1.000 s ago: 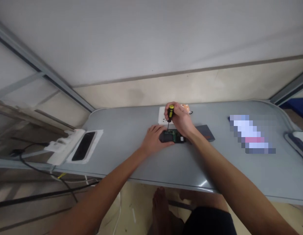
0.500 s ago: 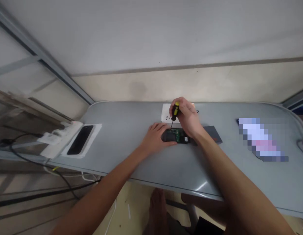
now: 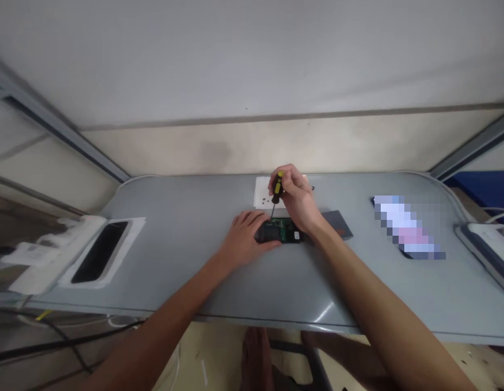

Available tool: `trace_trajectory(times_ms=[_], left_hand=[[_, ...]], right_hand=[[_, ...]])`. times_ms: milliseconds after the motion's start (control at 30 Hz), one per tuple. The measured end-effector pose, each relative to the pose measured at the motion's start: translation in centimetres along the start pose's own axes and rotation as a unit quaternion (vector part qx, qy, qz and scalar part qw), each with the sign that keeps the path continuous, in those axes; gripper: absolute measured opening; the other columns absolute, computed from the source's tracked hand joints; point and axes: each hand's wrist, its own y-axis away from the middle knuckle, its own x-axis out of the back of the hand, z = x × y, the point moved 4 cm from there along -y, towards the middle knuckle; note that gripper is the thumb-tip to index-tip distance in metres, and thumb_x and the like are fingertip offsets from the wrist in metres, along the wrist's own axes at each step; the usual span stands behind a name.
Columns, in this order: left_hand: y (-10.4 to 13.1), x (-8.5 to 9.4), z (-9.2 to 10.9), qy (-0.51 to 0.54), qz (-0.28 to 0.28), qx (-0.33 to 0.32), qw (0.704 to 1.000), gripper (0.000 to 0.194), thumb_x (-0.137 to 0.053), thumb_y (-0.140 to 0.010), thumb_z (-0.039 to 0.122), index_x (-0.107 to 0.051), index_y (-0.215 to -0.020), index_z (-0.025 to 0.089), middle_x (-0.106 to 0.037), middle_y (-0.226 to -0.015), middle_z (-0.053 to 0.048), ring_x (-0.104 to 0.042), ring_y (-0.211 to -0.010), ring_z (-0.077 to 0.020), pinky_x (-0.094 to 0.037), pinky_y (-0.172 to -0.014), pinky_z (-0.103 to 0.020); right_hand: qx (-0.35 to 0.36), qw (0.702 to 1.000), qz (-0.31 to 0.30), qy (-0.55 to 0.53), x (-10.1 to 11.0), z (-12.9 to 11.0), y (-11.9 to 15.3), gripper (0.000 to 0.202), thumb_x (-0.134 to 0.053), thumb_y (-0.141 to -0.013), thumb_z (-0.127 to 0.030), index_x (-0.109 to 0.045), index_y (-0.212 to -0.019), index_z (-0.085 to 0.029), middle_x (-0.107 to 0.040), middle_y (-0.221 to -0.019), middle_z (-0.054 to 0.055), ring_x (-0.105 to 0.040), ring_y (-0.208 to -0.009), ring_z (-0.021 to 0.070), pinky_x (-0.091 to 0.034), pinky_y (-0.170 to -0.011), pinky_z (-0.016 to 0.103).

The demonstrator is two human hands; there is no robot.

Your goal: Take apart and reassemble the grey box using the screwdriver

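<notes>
My right hand grips a yellow-and-black screwdriver, its thin shaft slanting down to the upper left part of an opened black device. A green circuit board shows in the device, with a black block at its left end and a small white label on the right. Around that left end my left hand is wrapped, thumb along the near edge and fingers over the far edge. Behind them lies a white paper with several tiny dark bits, probably screws. A dark flat panel rests beyond my right wrist.
A phone lies on white paper at the left, beside a white power strip. To the right is a blurred-out lit screen. A white-and-grey device stands at the table's right edge. The wall borders the back of the grey table.
The view has swung to the right, so everything appears further left and the white-and-grey device shows more. Both hands keep their holds, with the screwdriver at the same part of the device.
</notes>
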Motion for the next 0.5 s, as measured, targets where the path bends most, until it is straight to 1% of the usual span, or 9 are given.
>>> trace_trajectory(times_ms=[100, 200, 300, 333, 400, 467, 500], left_hand=[[0.01, 0.12, 0.07, 0.000, 0.001, -0.004, 1.000, 0.058, -0.078, -0.085, 0.056, -0.060, -0.131, 0.026, -0.062, -0.140, -0.005, -0.051, -0.130, -0.0294, -0.039, -0.113, -0.047], [-0.01, 0.20, 0.13, -0.002, -0.001, -0.005, 1.000, 0.059, -0.078, -0.085, 0.056, -0.059, -0.132, 0.026, -0.062, -0.141, -0.005, -0.051, -0.131, -0.0296, -0.039, -0.114, -0.048], [-0.02, 0.23, 0.17, -0.003, -0.005, -0.001, 1.000, 0.061, -0.078, -0.085, 0.056, -0.058, -0.135, 0.027, -0.062, -0.141, -0.005, -0.050, -0.132, -0.0301, -0.039, -0.114, -0.049], [-0.01, 0.22, 0.18, -0.003, -0.005, 0.000, 1.000, 0.062, -0.078, -0.085, 0.056, -0.058, -0.135, 0.026, -0.062, -0.142, -0.006, -0.050, -0.132, -0.0302, -0.039, -0.114, -0.049], [0.02, 0.17, 0.17, -0.004, -0.003, 0.000, 1.000, 0.061, -0.078, -0.085, 0.056, -0.058, -0.135, 0.026, -0.062, -0.142, -0.006, -0.050, -0.132, -0.0303, -0.040, -0.114, -0.049], [0.07, 0.06, 0.10, -0.004, 0.001, -0.001, 1.000, 0.060, -0.077, -0.085, 0.057, -0.058, -0.135, 0.027, -0.062, -0.141, -0.005, -0.050, -0.132, -0.0305, -0.040, -0.114, -0.049], [0.10, 0.00, 0.05, -0.004, 0.002, -0.001, 1.000, 0.060, -0.077, -0.086, 0.057, -0.059, -0.135, 0.028, -0.062, -0.140, -0.005, -0.051, -0.131, -0.0306, -0.040, -0.113, -0.049]], right_hand=[[-0.015, 1.000, -0.005, -0.014, -0.12, 0.11, -0.15, 0.037, -0.057, -0.096, -0.061, -0.056, -0.094, -0.024, -0.054, -0.077, 0.001, -0.051, -0.067, 0.0148, -0.043, -0.063, 0.031], [-0.016, 0.999, 0.022, -0.046, -0.33, 0.05, 0.00, 0.039, -0.050, -0.097, -0.066, -0.052, -0.097, -0.026, -0.045, -0.067, -0.003, -0.043, -0.059, 0.0143, -0.039, -0.057, 0.029], [-0.020, 0.998, 0.021, -0.063, -0.55, -0.06, 0.29, 0.038, -0.055, -0.096, -0.063, -0.045, -0.089, -0.027, -0.037, -0.061, -0.005, -0.036, -0.055, 0.0133, -0.033, -0.053, 0.027], [-0.022, 0.997, 0.014, -0.067, -0.58, -0.06, 0.33, 0.038, -0.059, -0.095, -0.060, -0.044, -0.086, -0.026, -0.038, -0.060, -0.005, -0.036, -0.055, 0.0130, -0.033, -0.054, 0.027], [-0.018, 0.997, 0.005, -0.072, -0.49, -0.02, 0.30, 0.036, -0.063, -0.095, -0.054, -0.043, -0.085, -0.026, -0.045, -0.063, -0.005, -0.041, -0.058, 0.0126, -0.034, -0.056, 0.027], [-0.015, 0.998, 0.013, -0.066, -0.17, 0.11, 0.14, 0.031, -0.065, -0.095, -0.051, -0.048, -0.089, -0.026, -0.056, -0.074, -0.002, -0.049, -0.064, 0.0124, -0.039, -0.060, 0.027], [-0.013, 0.998, 0.020, -0.060, 0.02, 0.17, 0.05, 0.030, -0.066, -0.095, -0.051, -0.050, -0.091, -0.026, -0.059, -0.080, -0.001, -0.052, -0.068, 0.0124, -0.041, -0.063, 0.027]])
